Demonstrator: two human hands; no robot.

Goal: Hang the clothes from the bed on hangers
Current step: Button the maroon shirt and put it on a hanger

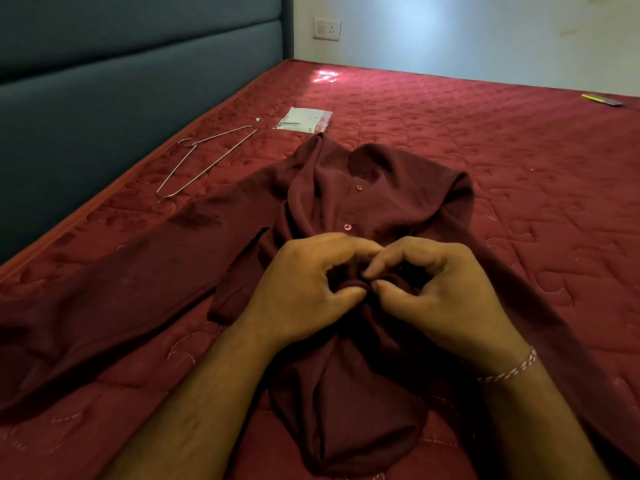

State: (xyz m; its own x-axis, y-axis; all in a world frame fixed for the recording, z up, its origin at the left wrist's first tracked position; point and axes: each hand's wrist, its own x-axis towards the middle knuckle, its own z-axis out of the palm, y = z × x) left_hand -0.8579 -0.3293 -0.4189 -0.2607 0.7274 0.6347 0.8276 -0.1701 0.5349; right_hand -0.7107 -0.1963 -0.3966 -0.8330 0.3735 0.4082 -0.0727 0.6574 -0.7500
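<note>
dark padded headboard [138, 64], pale wall [485, 36] with switch plate [327, 29]

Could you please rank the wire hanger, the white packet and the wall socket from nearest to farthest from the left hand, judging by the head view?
1. Wire hanger: up and to the left of the left hand, lying on the bed beside the headboard.
2. White packet: farther up the bed, just past the shirt's collar.
3. Wall socket: farthest, on the wall beyond the bed.
</note>
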